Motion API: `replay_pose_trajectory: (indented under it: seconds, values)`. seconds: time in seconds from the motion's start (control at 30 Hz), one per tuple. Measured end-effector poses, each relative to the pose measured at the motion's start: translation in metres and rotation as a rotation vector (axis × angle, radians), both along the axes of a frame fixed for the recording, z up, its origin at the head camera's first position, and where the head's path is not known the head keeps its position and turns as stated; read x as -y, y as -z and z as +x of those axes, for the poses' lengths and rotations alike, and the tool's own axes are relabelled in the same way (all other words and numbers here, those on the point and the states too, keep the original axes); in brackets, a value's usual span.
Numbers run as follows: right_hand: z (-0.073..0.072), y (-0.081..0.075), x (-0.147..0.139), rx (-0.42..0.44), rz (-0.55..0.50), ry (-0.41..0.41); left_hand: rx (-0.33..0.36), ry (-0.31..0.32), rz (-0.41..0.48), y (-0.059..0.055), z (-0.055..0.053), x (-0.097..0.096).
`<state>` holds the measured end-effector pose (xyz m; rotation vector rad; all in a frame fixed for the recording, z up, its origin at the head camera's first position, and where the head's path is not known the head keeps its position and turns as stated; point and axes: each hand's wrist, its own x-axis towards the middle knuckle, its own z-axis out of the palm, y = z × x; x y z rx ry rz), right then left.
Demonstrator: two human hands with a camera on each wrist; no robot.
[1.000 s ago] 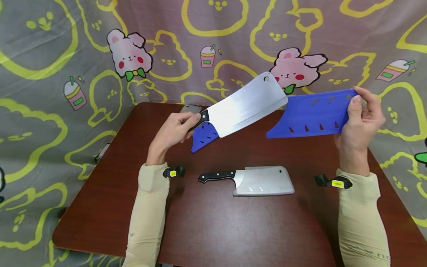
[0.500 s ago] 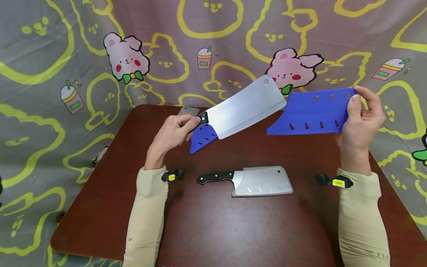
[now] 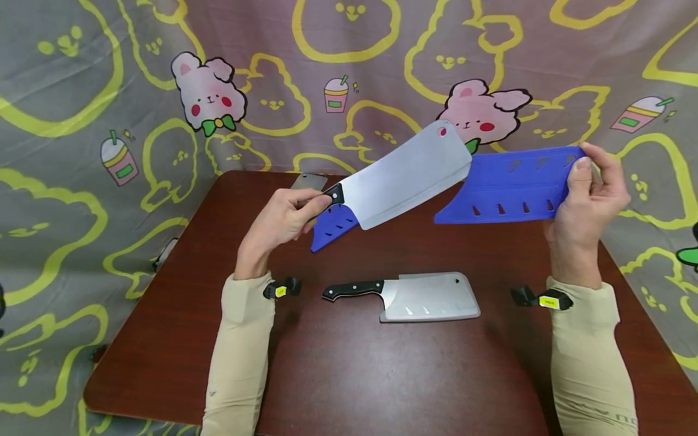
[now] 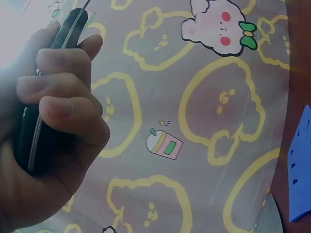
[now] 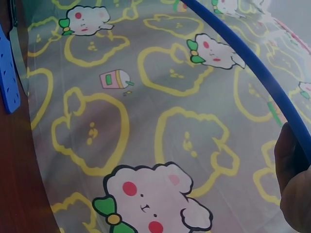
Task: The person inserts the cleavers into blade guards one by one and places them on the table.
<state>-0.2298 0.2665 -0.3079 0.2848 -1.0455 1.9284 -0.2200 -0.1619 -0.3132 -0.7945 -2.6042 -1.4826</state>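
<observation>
A cleaver (image 3: 409,175) with a broad bare blade is raised above the table, tilted up to the right. My left hand (image 3: 283,218) grips its black handle, fingers curled round it in the left wrist view. To the right, my right hand (image 3: 589,200) pinches a blue slotted blade sheath (image 3: 507,188) by its far right end. The cleaver's front corner meets the sheath's left edge in the head view; I cannot tell if they touch. In the right wrist view the sheath (image 5: 257,73) appears as a thin curved edge.
On the brown table (image 3: 327,363) lies another black-handled cleaver (image 3: 354,288), its blade in a greyish see-through sheath (image 3: 431,297). Behind my left hand are a second blue slotted sheath (image 3: 335,227) and a grey metal blade (image 3: 309,181). A cartoon-print cloth (image 3: 272,36) surrounds the table.
The cleaver in my left hand has shifted slightly right, and the blue sheath in my right hand slightly downward in the last half second. Both grips stay the same.
</observation>
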Motion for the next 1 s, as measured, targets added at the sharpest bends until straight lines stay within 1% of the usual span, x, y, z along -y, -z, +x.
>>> replay_pose_trajectory:
  seconds: [0.1,0.2,0.3,0.4,0.53,0.83,1.0]
  values:
    - [0.002,-0.002,-0.002,-0.006,-0.016,0.007,-0.005,0.042,-0.027,-0.003,0.003,0.001]
    - [0.003,-0.003,-0.004,-0.005,-0.015,0.004,0.007,0.076,-0.084,-0.006,0.005,0.002]
    - [0.004,-0.004,-0.004,0.0,-0.001,0.0,0.034,0.095,-0.148,-0.007,0.008,0.003]
    - [0.004,-0.003,-0.003,0.015,0.028,-0.012,0.078,0.108,-0.191,-0.01,0.012,0.006]
    - [0.004,0.0,0.002,0.039,0.059,-0.043,0.122,0.126,-0.212,-0.012,0.016,0.012]
    - [0.001,0.006,0.008,0.044,0.038,-0.095,0.139,0.135,-0.242,-0.014,0.02,0.018]
    - [0.0,0.006,0.01,0.034,0.032,-0.08,0.128,0.129,-0.237,-0.013,0.02,0.016]
